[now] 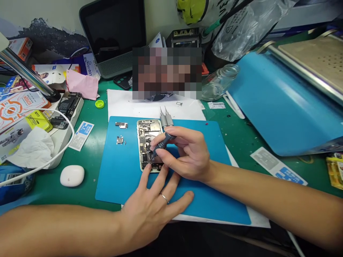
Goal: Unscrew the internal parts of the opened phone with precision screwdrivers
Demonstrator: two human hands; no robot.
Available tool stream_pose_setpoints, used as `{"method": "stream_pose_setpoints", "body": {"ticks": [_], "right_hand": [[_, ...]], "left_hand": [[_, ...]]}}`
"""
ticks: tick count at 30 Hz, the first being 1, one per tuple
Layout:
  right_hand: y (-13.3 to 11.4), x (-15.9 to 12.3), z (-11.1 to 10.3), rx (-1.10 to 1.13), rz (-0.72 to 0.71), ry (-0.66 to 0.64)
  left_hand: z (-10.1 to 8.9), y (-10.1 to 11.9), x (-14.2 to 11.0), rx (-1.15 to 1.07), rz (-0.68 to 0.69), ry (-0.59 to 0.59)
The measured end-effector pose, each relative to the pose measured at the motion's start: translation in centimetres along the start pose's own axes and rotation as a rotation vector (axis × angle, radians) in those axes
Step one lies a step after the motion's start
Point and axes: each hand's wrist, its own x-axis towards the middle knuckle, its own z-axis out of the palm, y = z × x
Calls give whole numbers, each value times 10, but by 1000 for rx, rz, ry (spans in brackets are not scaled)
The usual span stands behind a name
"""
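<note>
At centre, on a blue mat [118,175], an opened phone [145,141]. Angled into its lower half, a dark screwdriver [160,145], pinched in the fingers of the right hand [190,154]. At the phone's near end, the left hand [150,208], fingers released and spread. Leftward, loose parts [122,125]; around, the worktop [92,178].

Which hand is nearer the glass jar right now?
Right. The right hand is below and left of the jar in view, holding a screwdriver over the phone; the left hand is lower and farther left, fingertips at the phone's near end.
</note>
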Motion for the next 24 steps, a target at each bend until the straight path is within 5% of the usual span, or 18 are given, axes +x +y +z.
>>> {"method": "stream_pose_setpoints", "body": {"ticks": [24], "right_hand": [[1,1,0,-13,-26,-11]], "left_hand": [[-1,0,0,-19,0,-8]]}}
